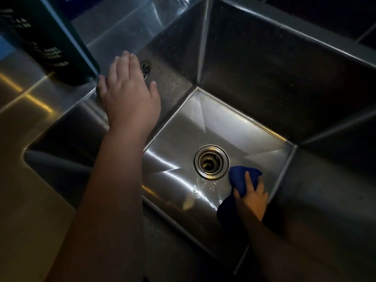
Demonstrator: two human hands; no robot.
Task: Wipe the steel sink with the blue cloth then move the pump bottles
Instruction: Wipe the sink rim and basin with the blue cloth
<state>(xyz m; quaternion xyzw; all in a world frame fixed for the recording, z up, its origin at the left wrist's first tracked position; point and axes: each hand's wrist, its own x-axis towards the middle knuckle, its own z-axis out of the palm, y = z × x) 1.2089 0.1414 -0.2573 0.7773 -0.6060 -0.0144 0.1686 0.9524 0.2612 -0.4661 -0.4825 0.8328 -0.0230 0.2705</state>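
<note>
**Cloth low on the right, bottle high on the left**

At the far left a tall dark container with pale lettering (46, 43) stands upright on the brushed steel tabletop (24, 110). Its top is cut off by the frame, so a pump cannot be made out, though it is probably one of the bottles to be moved.

Just beside its base lies the left hand (130, 94), palm down on the left rim, fingers straight and spread, its grip apart and holding nothing. The little-finger edge is nearest the container. The fingertips reach toward the small round overflow grille (146, 69) in the left wall.

The deep rectangular steel sink (264, 68) fills the rest of the view. The round steel drain (211, 161) sits in its floor, and a few water droplets (201, 187) lie just in front of the drain.

Just right of the drain, near the right wall, the bunched dark blue cloth (242, 178) is pressed onto the floor by the right hand (252, 198), its grip clamped on the folds.

The wiping looks to be under way. The bare floor stretches leftward from the cloth, past the drain, so the stroke should run that way. For the bottle, the left hand is much the nearer; the right is well apart from it, across the basin.
</note>
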